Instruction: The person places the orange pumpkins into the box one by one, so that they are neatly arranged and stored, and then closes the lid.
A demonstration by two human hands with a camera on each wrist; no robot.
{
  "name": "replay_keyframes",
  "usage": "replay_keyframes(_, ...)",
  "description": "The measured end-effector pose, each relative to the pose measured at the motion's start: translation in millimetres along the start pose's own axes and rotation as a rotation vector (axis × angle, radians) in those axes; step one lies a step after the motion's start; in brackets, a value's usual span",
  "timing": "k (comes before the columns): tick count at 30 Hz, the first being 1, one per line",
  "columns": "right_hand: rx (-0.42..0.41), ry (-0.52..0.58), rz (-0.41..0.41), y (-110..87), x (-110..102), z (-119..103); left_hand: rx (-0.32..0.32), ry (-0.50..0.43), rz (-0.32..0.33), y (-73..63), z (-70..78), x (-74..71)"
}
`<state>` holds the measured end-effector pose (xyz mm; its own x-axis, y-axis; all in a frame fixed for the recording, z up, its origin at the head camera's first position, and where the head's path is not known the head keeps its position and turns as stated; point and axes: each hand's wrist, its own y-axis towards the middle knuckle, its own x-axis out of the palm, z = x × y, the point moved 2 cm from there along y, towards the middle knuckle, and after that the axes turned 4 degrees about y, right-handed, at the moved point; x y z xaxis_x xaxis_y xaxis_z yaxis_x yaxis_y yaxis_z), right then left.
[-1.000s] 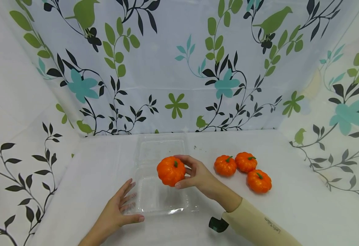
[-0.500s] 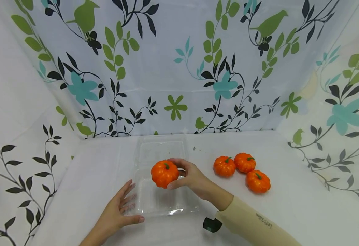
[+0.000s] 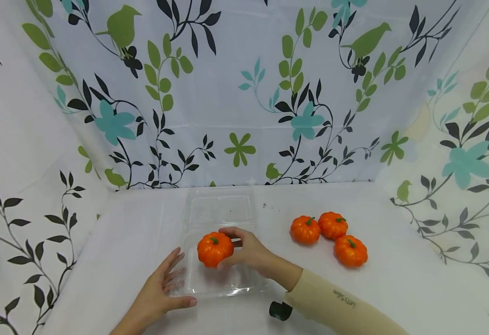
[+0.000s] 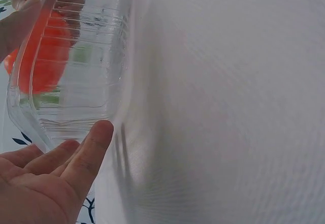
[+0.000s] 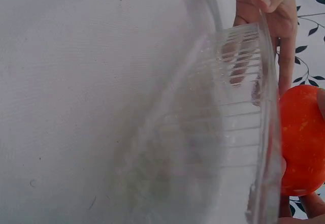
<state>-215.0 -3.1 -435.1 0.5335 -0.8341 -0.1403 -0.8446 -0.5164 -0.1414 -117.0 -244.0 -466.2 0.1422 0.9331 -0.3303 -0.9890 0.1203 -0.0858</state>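
Observation:
A small orange toy pumpkin (image 3: 214,250) with a green stem is held in my right hand (image 3: 246,253), the thumb and fingers around its right side. It hangs over the base of a hinged clear plastic container (image 3: 223,294), which lies with its lid laid back. Seen from the right wrist, the pumpkin (image 5: 304,140) is at the container's rim. My left hand (image 3: 156,291) stays at the container's left side, fingers spread and straight. Through the left wrist view, its fingertips (image 4: 104,127) reach the ribbed wall of the container (image 4: 76,104).
Three more orange pumpkins sit grouped on the white table to the right: one at the left (image 3: 305,230), one at the back (image 3: 333,225) and one in front (image 3: 351,251). A leaf-patterned curtain (image 3: 240,93) rises behind the table. A dark device (image 3: 280,311) is at the right wrist.
My right hand has carried the pumpkin leftward and lower over the container's base. The left hand has kept its place, and the three other pumpkins have not been touched.

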Motion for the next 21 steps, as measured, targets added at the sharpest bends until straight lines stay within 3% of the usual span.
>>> replay_keyframes(12,0.051,-0.067,-0.032,8.4,19,7,0.006,0.001,-0.011,-0.6,0.6,-2.2)
replay_keyframes(21,0.067,-0.11,-0.001,14.2,26,16,-0.01,0.003,-0.007,-1.1,-1.0,-0.7)
